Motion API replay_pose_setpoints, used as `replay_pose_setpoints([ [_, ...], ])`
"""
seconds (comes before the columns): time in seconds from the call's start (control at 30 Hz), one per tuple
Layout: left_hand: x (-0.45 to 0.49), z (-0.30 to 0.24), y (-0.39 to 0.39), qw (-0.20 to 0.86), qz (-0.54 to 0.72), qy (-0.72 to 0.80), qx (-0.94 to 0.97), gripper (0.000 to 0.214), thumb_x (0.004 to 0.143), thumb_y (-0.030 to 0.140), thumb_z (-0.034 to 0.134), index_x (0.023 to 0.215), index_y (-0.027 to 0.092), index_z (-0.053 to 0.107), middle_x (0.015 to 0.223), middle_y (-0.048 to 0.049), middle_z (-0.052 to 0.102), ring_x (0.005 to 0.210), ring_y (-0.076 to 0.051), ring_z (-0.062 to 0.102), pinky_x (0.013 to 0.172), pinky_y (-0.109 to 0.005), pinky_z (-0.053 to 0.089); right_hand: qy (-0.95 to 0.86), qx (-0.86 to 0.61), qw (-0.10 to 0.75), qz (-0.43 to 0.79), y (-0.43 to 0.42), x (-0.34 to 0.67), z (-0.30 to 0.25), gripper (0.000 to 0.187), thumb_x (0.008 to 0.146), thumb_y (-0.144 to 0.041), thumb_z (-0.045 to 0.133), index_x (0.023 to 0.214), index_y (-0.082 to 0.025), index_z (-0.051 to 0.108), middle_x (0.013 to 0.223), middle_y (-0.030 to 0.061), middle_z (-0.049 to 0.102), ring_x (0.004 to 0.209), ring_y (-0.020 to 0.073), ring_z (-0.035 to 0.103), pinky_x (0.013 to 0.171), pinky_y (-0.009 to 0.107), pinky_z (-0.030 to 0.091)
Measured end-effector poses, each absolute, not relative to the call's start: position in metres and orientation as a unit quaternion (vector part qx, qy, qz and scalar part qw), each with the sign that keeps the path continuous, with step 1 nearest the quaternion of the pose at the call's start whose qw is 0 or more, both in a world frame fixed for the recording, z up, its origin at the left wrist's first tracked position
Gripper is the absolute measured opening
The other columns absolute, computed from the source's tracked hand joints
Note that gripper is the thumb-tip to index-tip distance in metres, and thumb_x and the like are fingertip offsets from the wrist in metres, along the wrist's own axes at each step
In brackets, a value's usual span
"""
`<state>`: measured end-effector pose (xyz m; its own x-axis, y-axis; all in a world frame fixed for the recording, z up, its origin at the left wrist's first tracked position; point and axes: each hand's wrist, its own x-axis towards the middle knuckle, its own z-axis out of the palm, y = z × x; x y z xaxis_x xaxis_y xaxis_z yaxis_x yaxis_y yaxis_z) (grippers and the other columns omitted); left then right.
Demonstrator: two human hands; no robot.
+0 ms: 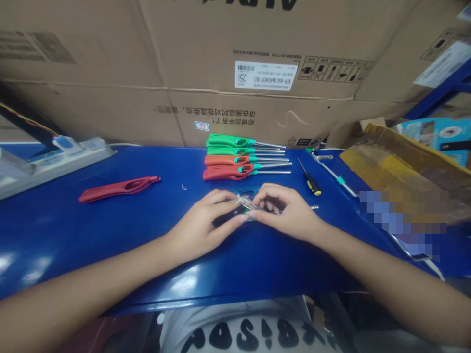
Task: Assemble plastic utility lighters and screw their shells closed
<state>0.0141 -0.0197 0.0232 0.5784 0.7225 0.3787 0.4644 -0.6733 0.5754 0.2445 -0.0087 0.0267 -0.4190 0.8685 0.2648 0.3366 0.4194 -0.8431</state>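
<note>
Resting both forearms across the near edge of the blue table, the person brings the two hands together at its middle. The left hand lies palm-down with the wrist low, thumb and forefinger pinched on one end of a small clear part. The right hand comes in from the other side, its fingers curled over the piece and closed on the other end. Both hands thus grasp the same part, which sits just above the table top between them, half hidden by the fingers. A short metal tip shows past the right hand.

The part looks light, stiff and thin-walled, likely brittle plastic, and smooth enough to twist out of a loose pinch. Its flat sides near each end seem the safest hold, rather than the thin metal end.

Farther out, a red shell lies well to the left and a screwdriver lies near on the right. Just behind the hands is a row of long-necked lighters, green and orange, laid side by side. A power strip sits at the far left, and cardboard boxes wall off the back.
</note>
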Motion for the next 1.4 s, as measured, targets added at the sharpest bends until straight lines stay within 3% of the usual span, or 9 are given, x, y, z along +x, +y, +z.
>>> replay_pose_setpoints([
  [0.2,0.023,0.021,-0.025,0.342,0.389,0.351,0.781,0.018,0.098,0.026,0.062,0.103,0.020,0.078,0.110,-0.0046,0.074,0.103,-0.017,0.069,0.096,-0.027,0.053,-0.848,-0.305,0.360,0.242,-0.013,0.240,0.017,0.021,0.083,-0.034,0.080,0.085,-0.017,0.067,0.079,0.0009,0.063,0.075,0.0129,0.058,0.069,0.026,0.047],
  [0.33,0.023,0.020,-0.020,0.394,0.436,0.394,0.707,0.018,0.094,0.032,0.067,0.099,0.018,0.076,0.101,-0.0050,0.077,0.093,-0.018,0.072,0.086,-0.026,0.057,-0.889,-0.307,0.287,0.181,-0.012,0.244,0.018,0.020,0.089,-0.030,0.074,0.103,-0.017,0.069,0.100,0.0070,0.067,0.093,0.0190,0.063,0.082,0.032,0.050],
  [0.5,0.023,0.018,-0.015,0.496,0.430,0.417,0.629,0.028,0.091,0.042,0.069,0.097,0.015,0.069,0.086,-0.0036,0.074,0.081,-0.016,0.070,0.079,-0.026,0.058,-0.920,-0.308,0.217,0.108,-0.007,0.250,0.017,0.007,0.092,-0.022,0.067,0.096,-0.018,0.070,0.101,0.0072,0.064,0.092,0.0209,0.062,0.082,0.036,0.049],
  [0.67,0.024,0.015,-0.014,0.545,0.407,0.410,0.607,0.028,0.085,0.039,0.076,0.093,0.015,0.063,0.079,0.0006,0.068,0.072,-0.010,0.065,0.069,-0.020,0.055,-0.892,-0.314,0.258,0.198,-0.008,0.250,0.016,0.003,0.091,-0.016,0.066,0.094,-0.016,0.068,0.096,0.0049,0.063,0.088,0.0153,0.061,0.079,0.028,0.048],
  [0.8,0.024,0.015,-0.014,0.534,0.402,0.419,0.614,0.029,0.082,0.039,0.078,0.087,0.015,0.063,0.075,0.0027,0.062,0.065,-0.008,0.059,0.060,-0.017,0.052,-0.854,-0.348,0.281,0.266,-0.009,0.250,0.020,0.002,0.090,-0.018,0.067,0.088,-0.017,0.067,0.086,0.0008,0.061,0.065,0.0079,0.052,0.063,0.022,0.043],
  [0.93,0.024,0.018,-0.012,0.529,0.394,0.440,0.610,0.033,0.083,0.044,0.076,0.092,0.015,0.064,0.071,0.0030,0.061,0.058,-0.008,0.058,0.054,-0.019,0.053,-0.766,-0.420,0.264,0.408,-0.005,0.252,0.023,0.012,0.091,-0.028,0.066,0.085,-0.018,0.062,0.061,-0.0055,0.053,0.052,0.0070,0.048,0.052,0.021,0.038],
  [1.07,0.024,0.017,-0.010,0.529,0.384,0.449,0.609,0.035,0.083,0.046,0.075,0.096,0.014,0.068,0.071,0.0015,0.064,0.057,-0.009,0.058,0.054,-0.020,0.053,-0.688,-0.410,0.254,0.542,0.002,0.255,0.022,0.021,0.090,-0.036,0.067,0.089,-0.018,0.055,0.058,-0.0073,0.052,0.050,0.0074,0.051,0.049,0.020,0.041],
  [1.23,0.022,0.011,-0.010,0.519,0.367,0.447,0.629,0.037,0.084,0.043,0.074,0.105,0.013,0.072,0.088,-0.0051,0.073,0.069,-0.013,0.064,0.061,-0.023,0.056,-0.677,-0.411,0.247,0.559,0.006,0.256,0.022,0.035,0.084,-0.049,0.073,0.089,-0.017,0.060,0.059,-0.0061,0.053,0.049,0.0076,0.051,0.047,0.021,0.042],
  [1.4,0.019,0.009,-0.010,0.471,0.349,0.430,0.686,0.028,0.087,0.038,0.072,0.103,0.016,0.074,0.094,-0.0067,0.075,0.077,-0.016,0.066,0.066,-0.026,0.054,-0.694,-0.401,0.256,0.541,0.005,0.255,0.022,0.033,0.086,-0.047,0.071,0.090,-0.015,0.068,0.065,-0.0030,0.057,0.051,0.0079,0.051,0.049,0.023,0.042],
])
